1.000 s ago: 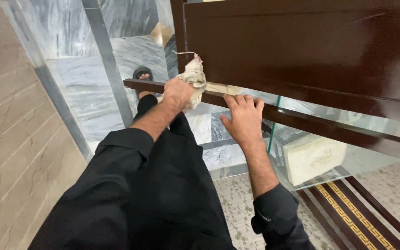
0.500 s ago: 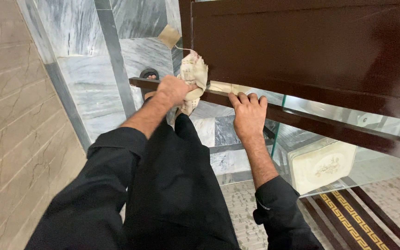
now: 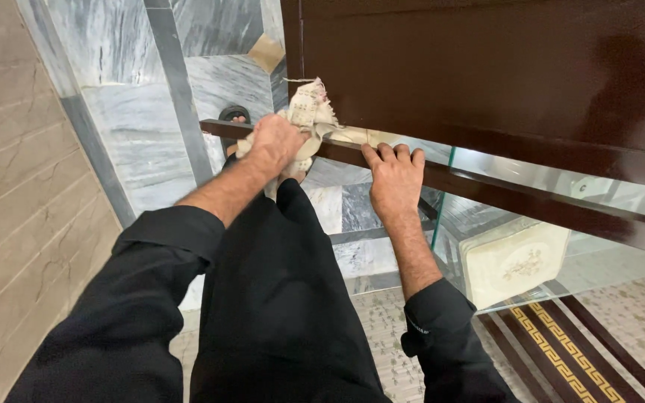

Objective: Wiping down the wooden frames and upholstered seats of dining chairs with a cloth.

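My left hand (image 3: 274,142) grips a crumpled, frayed beige cloth (image 3: 309,112) and presses it against a dark brown wooden rail (image 3: 502,190) that runs across the view. The cloth bunches above and below the rail, next to a glossy dark brown wooden panel (image 3: 502,67). My right hand (image 3: 395,179) rests flat on the same rail a short way to the right, fingers hooked over its top edge, holding nothing else. Both arms wear black sleeves.
A glass pane (image 3: 531,246) hangs under the rail, with a cream patterned block (image 3: 513,257) behind it. Grey marble floor (image 3: 143,142) lies below, a tan tiled wall (image 3: 16,186) at left, patterned carpet with a gold border (image 3: 569,351) at lower right. My sandalled foot (image 3: 233,116) shows beyond the rail.
My left hand has slid the cloth a little to the left along the rail and bunched it lower over the rail. The right hand stays in place on the rail.
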